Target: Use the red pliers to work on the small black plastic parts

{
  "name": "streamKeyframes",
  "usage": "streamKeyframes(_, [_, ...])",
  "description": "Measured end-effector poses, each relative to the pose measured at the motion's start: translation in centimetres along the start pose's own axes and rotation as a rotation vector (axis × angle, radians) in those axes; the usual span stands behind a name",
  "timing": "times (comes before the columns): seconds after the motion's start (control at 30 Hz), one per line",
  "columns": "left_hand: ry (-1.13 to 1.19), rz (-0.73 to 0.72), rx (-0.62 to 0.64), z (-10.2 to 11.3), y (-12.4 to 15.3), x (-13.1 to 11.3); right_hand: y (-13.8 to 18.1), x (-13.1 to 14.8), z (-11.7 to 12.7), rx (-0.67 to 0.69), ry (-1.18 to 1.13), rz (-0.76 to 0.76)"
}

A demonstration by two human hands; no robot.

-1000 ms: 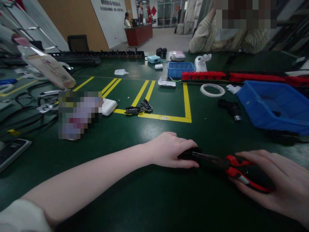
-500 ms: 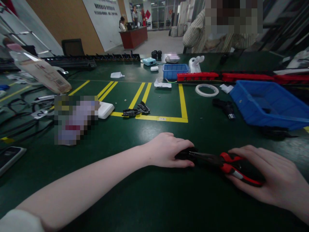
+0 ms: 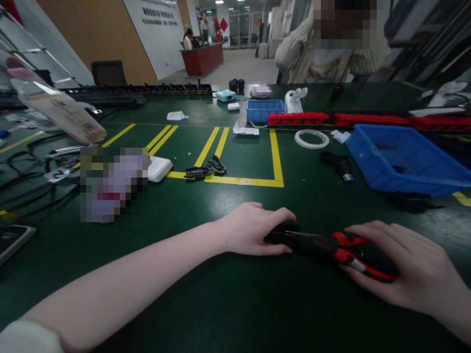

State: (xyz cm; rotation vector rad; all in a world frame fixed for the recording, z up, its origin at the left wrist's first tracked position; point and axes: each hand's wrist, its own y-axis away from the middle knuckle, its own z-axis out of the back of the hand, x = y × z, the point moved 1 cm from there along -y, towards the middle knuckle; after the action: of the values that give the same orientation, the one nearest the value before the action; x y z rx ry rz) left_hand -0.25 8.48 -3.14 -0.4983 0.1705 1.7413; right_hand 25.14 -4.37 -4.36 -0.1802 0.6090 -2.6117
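Observation:
My left hand [image 3: 257, 229] rests on the dark green table, thumb and fingers closed around a small black part [image 3: 275, 234]. Its exact kind is hard to make out against the dark surface. My right hand [image 3: 408, 264] grips red-and-black needle-nose pliers [image 3: 344, 250] by the handles. The long metal jaws point left, and their tips meet the black part at my left fingertips. Beyond my left hand, black plastic pieces [image 3: 206, 169] lie on the yellow tape.
A blue bin [image 3: 408, 171] stands at right beside a black tool-like item [image 3: 337, 165] and a white tape roll [image 3: 311, 139]. Red rails [image 3: 368, 119] run across the back. A white box [image 3: 159, 168], bottle [image 3: 59, 108] and cables [image 3: 37, 186] lie left. A person [image 3: 331, 61] sits opposite.
The whole view has shifted slightly, so things sit a little further left. Both hands keep their hold, and the pliers stay at the black part.

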Motion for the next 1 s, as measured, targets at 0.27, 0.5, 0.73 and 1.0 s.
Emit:
streamKeyframes(0.27, [0.014, -0.035, -0.003, -0.07, 0.01, 0.05, -0.04, 0.29, -0.04, -0.026, -0.052, -0.032])
streamKeyframes(0.5, [-0.005, -0.050, -0.008, -0.10, 0.07, 0.04, -0.01, 0.10, -0.10, -0.026, -0.016, 0.010])
streamKeyframes(0.73, [0.006, -0.049, -0.038, -0.21, 0.19, 0.21, 0.13, -0.01, -0.07, -0.044, 0.027, 0.033])
streamKeyframes(1.0, [-0.178, -0.109, -0.158, -0.36, 0.29, -0.12, -0.11, 0.13, 0.02, -0.044, 0.054, 0.008])
